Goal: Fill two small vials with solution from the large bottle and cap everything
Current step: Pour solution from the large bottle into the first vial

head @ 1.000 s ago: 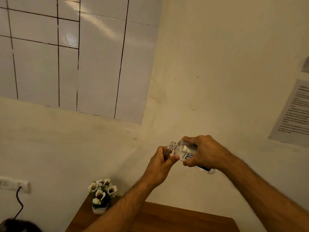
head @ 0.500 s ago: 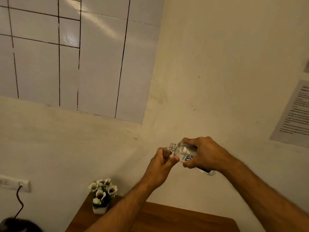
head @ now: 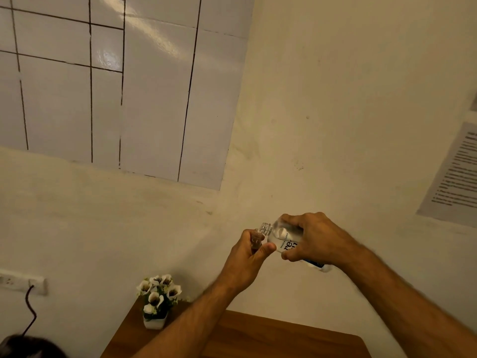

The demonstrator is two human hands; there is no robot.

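Two hands pour: your right hand (head: pixel 316 237) grips the tilted large bottle (head: pixel 282 237), neck touching the vial (head: pixel 256 240) pinched in your left hand (head: pixel 249 257). Next, level the bottle before overflow.

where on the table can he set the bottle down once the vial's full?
Bare wood on the table runs from the flower pot at its back-left corner across to the right corner, though the forearms cover part of it. Crowded only around the pot. Right hand holds the bottle, left hand the vial, both raised above the table.
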